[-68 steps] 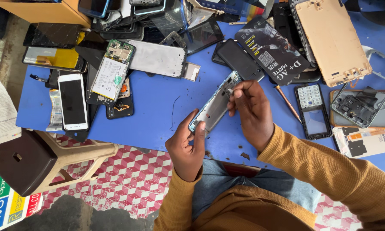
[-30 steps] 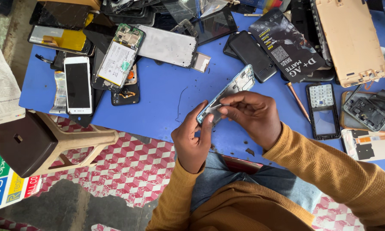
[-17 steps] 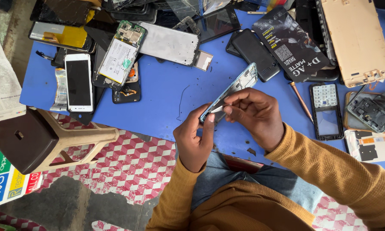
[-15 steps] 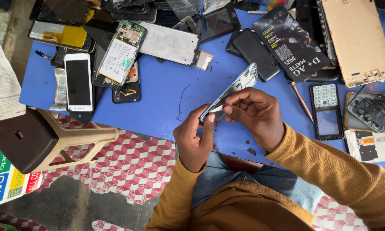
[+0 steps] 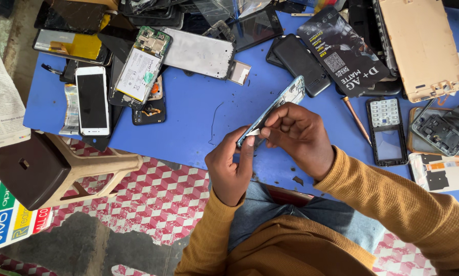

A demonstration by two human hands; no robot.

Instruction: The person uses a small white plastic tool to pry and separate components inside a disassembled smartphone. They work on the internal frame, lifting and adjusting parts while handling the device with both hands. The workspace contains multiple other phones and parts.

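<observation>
A blue bench [image 5: 199, 128] strewn with phone parts stands over a red-and-white patterned floor, seen from above.

At the bench's near edge, just right of its middle, the left hand [image 5: 232, 166] props up the lower end of a thin blue-edged phone frame [image 5: 276, 106], thumb and fingers closed on it. The right hand [image 5: 297, 135] is curled over the frame's middle, its fingertips pinching a small white scrap [image 5: 253, 132] against the frame's lower end; whether that scrap is tape, adhesive or a tool tip is too small to tell. The frame stands on edge, tilted up and away toward the bench's far side.

As far as the pictures show, the frame is already stripped of screen and back, and the picking at its lower end is in hand, not finished; nothing has been fitted into it.

Just beyond the hands lie a dark keypad phone [image 5: 296, 62] and a black printed packet [image 5: 342, 48]. Near the right edge sit a copper-tipped screwdriver [image 5: 356, 120], a small keypad shell [image 5: 386, 130] and, at the far right corner, a tan back cover [image 5: 421, 46]. Toward the left edge lie a white smartphone [image 5: 92, 99] and an opened phone showing its battery [image 5: 140, 66]. A brown stool [image 5: 45, 166] stands below the left corner.

Against the frame two seconds back, the phone frame is lifted slightly higher and the right hand's pinch has moved down to its lower end.
</observation>
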